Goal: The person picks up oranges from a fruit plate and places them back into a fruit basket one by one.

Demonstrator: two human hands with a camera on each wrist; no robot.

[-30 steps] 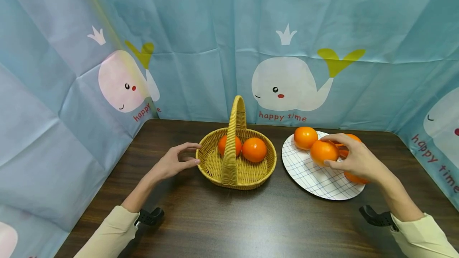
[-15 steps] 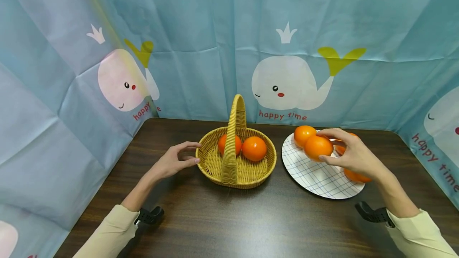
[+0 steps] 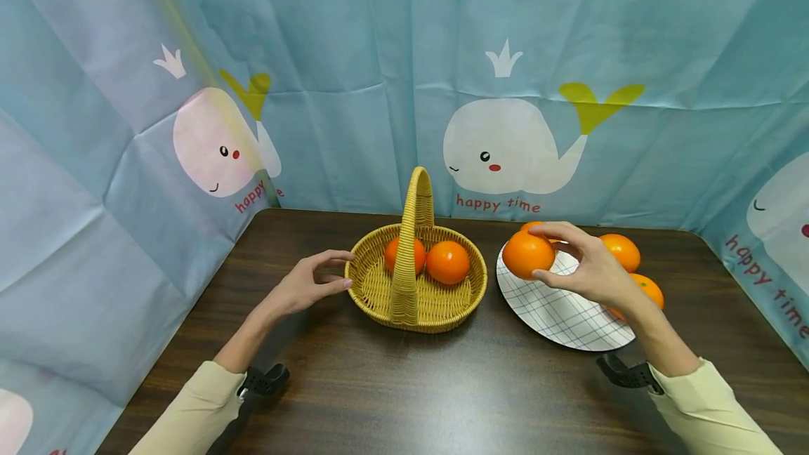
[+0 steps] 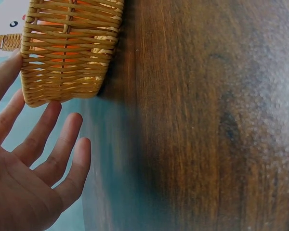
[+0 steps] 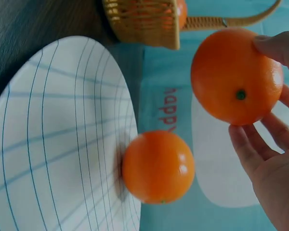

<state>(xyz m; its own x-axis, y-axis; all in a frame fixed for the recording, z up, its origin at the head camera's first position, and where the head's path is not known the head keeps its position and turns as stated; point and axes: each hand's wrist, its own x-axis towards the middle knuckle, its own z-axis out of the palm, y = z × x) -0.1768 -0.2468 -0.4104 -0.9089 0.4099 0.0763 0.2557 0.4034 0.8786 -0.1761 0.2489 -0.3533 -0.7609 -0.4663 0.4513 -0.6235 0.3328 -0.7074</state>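
My right hand [image 3: 584,265] pinches an orange [image 3: 528,255] between thumb and fingers, above the left part of a white plate [image 3: 556,318] with blue grid lines. In the right wrist view the held orange [image 5: 236,77] shows a green stem spot. Another orange [image 5: 158,166] sits on the plate below it. My left hand [image 3: 306,283] touches the left end of a yellow wicker basket [image 3: 373,307]. Its fingers lie spread against the basket's outer wall in the left wrist view. Inside the basket are two oranges, one [image 3: 448,262] right of the handle and one [image 3: 404,256] partly behind it.
Two more oranges, one farther back [image 3: 621,253] and one nearer [image 3: 647,291], lie at the plate's right side. The basket's tall handle [image 3: 407,251] arches over its middle. A whale-print curtain [image 3: 354,90] stands behind the dark wooden table [image 3: 404,392].
My right hand has carried the orange leftward and slightly up across the plate, uncovering the oranges on the right. The left hand and basket stay in place.
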